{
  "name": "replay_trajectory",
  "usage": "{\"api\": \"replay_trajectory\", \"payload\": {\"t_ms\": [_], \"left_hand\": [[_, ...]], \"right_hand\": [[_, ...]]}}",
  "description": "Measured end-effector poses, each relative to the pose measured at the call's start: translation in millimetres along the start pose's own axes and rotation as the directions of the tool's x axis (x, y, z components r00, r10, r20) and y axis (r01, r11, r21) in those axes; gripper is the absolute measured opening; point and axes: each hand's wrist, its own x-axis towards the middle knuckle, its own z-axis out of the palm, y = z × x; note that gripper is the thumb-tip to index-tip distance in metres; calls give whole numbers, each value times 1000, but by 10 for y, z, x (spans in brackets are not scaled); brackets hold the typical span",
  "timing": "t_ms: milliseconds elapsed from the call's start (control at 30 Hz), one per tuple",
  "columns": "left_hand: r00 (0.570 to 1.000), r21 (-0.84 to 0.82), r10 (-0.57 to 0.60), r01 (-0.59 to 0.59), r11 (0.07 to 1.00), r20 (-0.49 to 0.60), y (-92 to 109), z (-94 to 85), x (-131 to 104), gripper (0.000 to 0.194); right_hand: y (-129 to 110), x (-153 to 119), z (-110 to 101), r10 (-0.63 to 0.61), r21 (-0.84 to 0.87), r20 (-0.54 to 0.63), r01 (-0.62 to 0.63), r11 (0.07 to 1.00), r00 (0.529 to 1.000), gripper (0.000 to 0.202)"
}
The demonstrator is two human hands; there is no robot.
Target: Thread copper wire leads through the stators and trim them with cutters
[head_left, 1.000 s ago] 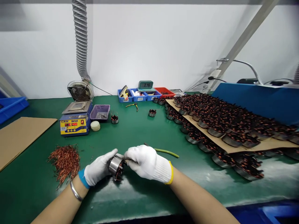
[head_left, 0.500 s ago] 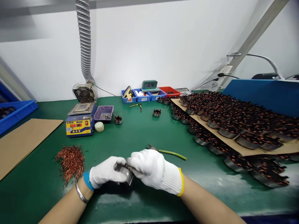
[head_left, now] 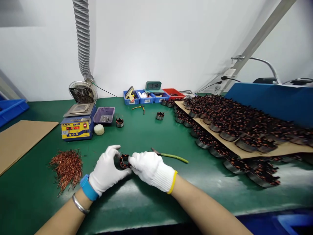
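Copper-wound core (head_left: 124,161) is at the lower middle of the view, between the two gloved hands, its round opening turned toward the camera. From the left, a flat brown cardboard sheet (head_left: 23,140) lies on the green table (head_left: 137,209), and nearer the hands is a loose heap of copper wire pieces (head_left: 68,167). Behind the heap stand a blue and yellow heating unit (head_left: 77,125), a pale round block (head_left: 99,129) and a purple tray (head_left: 104,115), with another wound core (head_left: 119,122) just beside the tray.

The left hand (head_left: 105,171) is partly open in a wide C shape, one digit raised clear above and the lower fingertips reaching to the core's underside; how firmly they bear on it cannot be told. The right hand (head_left: 151,169) is curled, its fingertips drawn together on the core's right edge, grasping it there; whether anything else is pinched between them is hidden. Just behind the right hand, green-handled pliers (head_left: 171,156) lie on the table. Farther right, many more wound cores (head_left: 232,135) stand close together, some on a brown sheet (head_left: 212,134) and others below its edge.
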Motion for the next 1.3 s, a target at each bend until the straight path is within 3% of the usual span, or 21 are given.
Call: {"api": "replay_trajectory", "payload": {"t_ms": [100,167,233,333,367,433,467,500,567,633,667,733,867,967,1033,1133,1200,1267,1300], "left_hand": [[997,-111,-65,69,991,39,-13,-54,18,117],[984,-179,-76,104,978,160,-43,-22,42,131],[967,-175,-62,107,979,247,-80,44,68,124],[969,-58,-86,102,993,230,-124,121,100,116],[972,-15,-97,102,995,213,-136,130,106,116],[979,54,-112,104,993,173,-158,128,106,116],[980,77,-124,114,991,154,-169,122,102,116],[980,91,-140,128,987,140,-181,114,96,118],[976,93,-174,162,982,133,-201,97,82,124],[972,53,-172,166,985,157,-215,81,73,130],[972,16,-159,159,987,172,-219,75,71,131],[971,-64,-139,154,986,194,-220,70,73,127],[973,-79,-130,148,986,191,-212,89,84,113],[977,35,-151,147,989,150,-201,105,83,108],[978,110,-156,141,984,136,-188,110,81,108],[981,188,-153,130,973,115,-158,121,79,99],[982,210,-155,129,969,112,-136,126,76,88],[979,206,-166,139,968,116,-120,111,68,85],[977,192,-172,147,970,122,-115,91,64,87]], "right_hand": [[10,-18,8,-14,23,-21,14,1000,1000,22],[7,-17,12,-25,43,-12,26,999,1000,25],[14,-7,23,-23,68,2,23,997,1000,26],[94,7,38,80,193,-85,-62,979,993,31],[144,8,38,166,259,-158,-122,958,973,33],[258,3,23,376,405,-305,-238,883,875,37],[308,-2,9,460,475,-335,-274,836,822,38],[344,-5,-8,508,531,-315,-295,795,802,38],[345,-3,-35,480,578,-160,-312,754,863,35],[244,15,-37,344,531,-1,-292,796,939,38],[163,31,-25,288,488,35,-268,830,957,41],[-22,73,19,239,410,0,-218,886,971,46],[-282,157,130,220,335,-115,-170,927,969,41],[-251,186,188,225,368,-118,-168,915,967,27],[-122,200,216,345,429,-100,-272,861,933,25],[136,227,244,575,440,41,-532,724,817,25],[274,228,233,604,382,145,-607,697,784,23],[338,187,181,547,399,151,-557,728,823,22],[340,151,142,500,444,85,-482,755,862,27]]}}
